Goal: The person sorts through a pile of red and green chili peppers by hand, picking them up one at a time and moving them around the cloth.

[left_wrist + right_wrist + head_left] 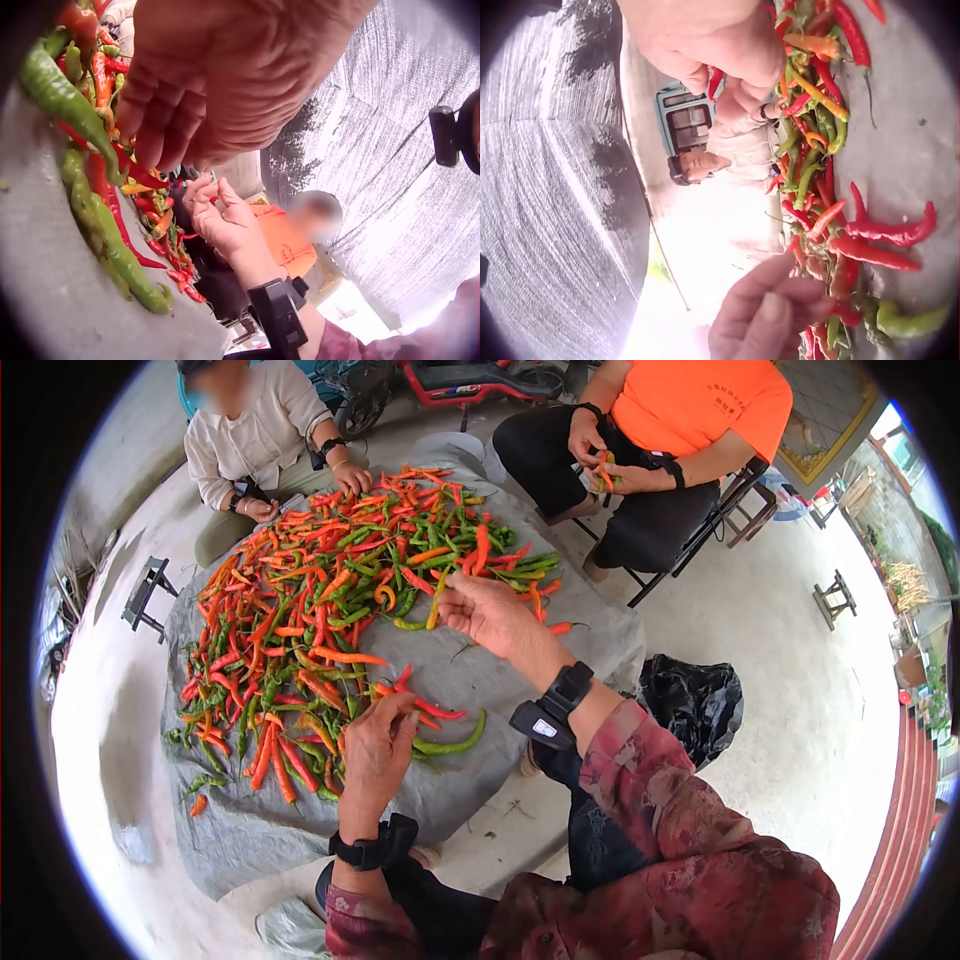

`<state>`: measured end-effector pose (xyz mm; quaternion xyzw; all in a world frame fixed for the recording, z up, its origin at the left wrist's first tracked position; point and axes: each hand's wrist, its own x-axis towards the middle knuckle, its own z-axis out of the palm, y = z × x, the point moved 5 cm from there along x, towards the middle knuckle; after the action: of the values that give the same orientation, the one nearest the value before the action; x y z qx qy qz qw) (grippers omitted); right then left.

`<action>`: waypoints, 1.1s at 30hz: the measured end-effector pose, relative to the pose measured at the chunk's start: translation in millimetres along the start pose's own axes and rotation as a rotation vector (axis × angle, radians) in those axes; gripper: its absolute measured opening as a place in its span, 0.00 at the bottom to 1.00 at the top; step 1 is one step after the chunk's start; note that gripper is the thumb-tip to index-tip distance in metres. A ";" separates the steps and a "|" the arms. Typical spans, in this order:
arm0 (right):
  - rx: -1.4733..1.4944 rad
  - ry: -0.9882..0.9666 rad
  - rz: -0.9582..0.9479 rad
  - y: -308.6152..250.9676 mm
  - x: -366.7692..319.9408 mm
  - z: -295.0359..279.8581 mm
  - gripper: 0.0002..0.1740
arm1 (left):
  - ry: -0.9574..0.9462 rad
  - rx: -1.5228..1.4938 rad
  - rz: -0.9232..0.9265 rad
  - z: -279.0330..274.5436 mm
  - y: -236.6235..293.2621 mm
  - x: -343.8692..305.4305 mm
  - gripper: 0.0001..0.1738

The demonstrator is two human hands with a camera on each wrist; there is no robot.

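In the head view a large heap of red, green and orange peppers (300,630) covers a grey sheet. My left hand (375,755) hangs low over its near edge, fingers bent and thumb near them; a red pepper (846,313) is beside its fingertips in the right wrist view, and whether they grip it is unclear. Farther right, my right hand (490,615) is above the heap's right edge with curled fingers. A short piece of a red pepper (716,82) shows between its fingers in the right wrist view. A green pepper (455,740) lies right of my left hand.
Across the heap a seated person in a light shirt (265,435) has both hands at the peppers. Another in an orange shirt (700,405) holds a pepper (605,472). A black plastic bag (690,705) lies at the right, a small stool (834,598) beyond it.
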<state>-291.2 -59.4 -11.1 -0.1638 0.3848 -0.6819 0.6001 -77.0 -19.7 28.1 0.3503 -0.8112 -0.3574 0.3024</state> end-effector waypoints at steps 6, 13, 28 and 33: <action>-1.238 -0.441 -0.057 31.6 -22.5 34.7 0.14 | 0.119 0.154 0.041 -18.9 -7.7 3.0 0.08; -1.665 -0.395 -0.390 58.2 -44.7 57.6 0.16 | 0.260 0.370 0.035 -31.6 -4.3 6.0 0.07; -1.628 -0.296 -0.353 52.3 -45.2 51.5 0.14 | 0.303 0.303 0.116 -30.6 7.8 -1.1 0.07; -1.035 -0.372 -0.308 47.3 -56.5 68.6 0.16 | 0.197 -0.002 -0.104 -19.9 4.2 -2.1 0.10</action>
<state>-198.6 -27.8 12.9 -0.6077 0.5283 -0.4439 0.3932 -62.5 -23.3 42.1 0.4248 -0.7579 -0.3374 0.3622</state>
